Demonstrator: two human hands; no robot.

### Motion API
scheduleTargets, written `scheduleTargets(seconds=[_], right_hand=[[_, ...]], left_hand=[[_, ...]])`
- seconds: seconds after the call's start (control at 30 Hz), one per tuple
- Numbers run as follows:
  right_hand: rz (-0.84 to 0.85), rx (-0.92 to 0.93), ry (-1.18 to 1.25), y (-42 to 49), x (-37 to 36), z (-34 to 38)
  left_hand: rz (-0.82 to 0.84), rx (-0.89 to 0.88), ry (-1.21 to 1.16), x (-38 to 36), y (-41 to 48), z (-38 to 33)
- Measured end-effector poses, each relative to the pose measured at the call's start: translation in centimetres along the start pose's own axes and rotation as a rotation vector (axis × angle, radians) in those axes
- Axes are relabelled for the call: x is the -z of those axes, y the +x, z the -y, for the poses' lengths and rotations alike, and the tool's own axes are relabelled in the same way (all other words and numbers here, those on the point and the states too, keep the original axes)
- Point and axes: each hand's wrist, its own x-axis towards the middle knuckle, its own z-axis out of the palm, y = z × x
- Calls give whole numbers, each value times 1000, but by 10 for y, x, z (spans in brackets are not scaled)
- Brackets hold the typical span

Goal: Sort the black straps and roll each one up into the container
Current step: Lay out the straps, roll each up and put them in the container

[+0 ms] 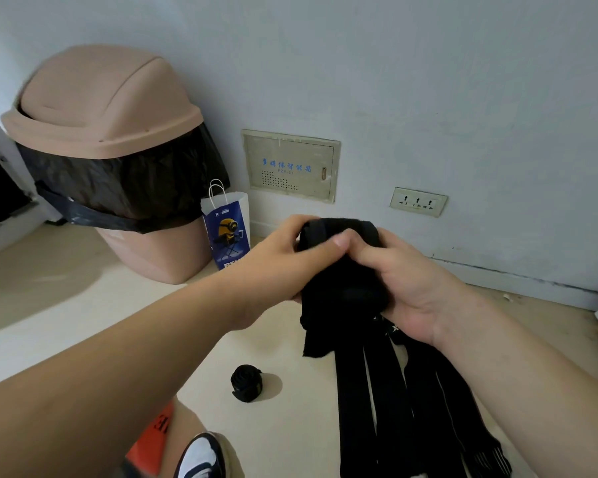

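Bare floor [66,298] lies open left of the rolled strap [246,383]. The bin [101,98] and paper bag [227,232] block the far left, the wall [428,81] closes the back, and hanging straps [394,408] curtain the right.

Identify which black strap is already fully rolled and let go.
The small rolled strap lying alone on the floor. The half-rolled strap in the left hand and right hand trails a tail; the loose straps hang unrolled.

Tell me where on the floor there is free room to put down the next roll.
The floor is bare between the roll and the hanging straps, and also in front of the bin. Under the right hand it is crowded with straps.
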Motion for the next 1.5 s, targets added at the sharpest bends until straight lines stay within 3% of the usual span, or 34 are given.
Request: scheduleTargets(seconds=[0.13, 0.27, 0.43, 0.57, 0.8, 0.97, 1.1, 1.37, 1.5], right_hand=[[-4, 88, 7, 0, 1, 2], [19, 97, 35, -2, 2, 6], [86, -66, -23, -5, 1, 14], [82, -77, -106, -3, 2, 12], [-76, -26, 13, 2, 0, 7], [-168, -8, 74, 6, 3, 5], [-190, -28, 124, 8, 3, 3], [-189, -27, 187, 15, 10, 1], [-188, 64, 117, 16, 11, -2]], left_hand=[[51, 140, -188, -1, 1, -2], [36, 44, -125, 0, 3, 1], [48, -43, -41, 3, 1, 0], [51, -95, -25, 2, -1, 1], [-200, 26, -32, 2, 7, 4], [-62, 32, 6, -7, 7, 14], [-93, 30, 20, -7, 7, 11], [47, 172, -33, -3, 6, 5], [-33, 197, -7, 0, 7, 6]])
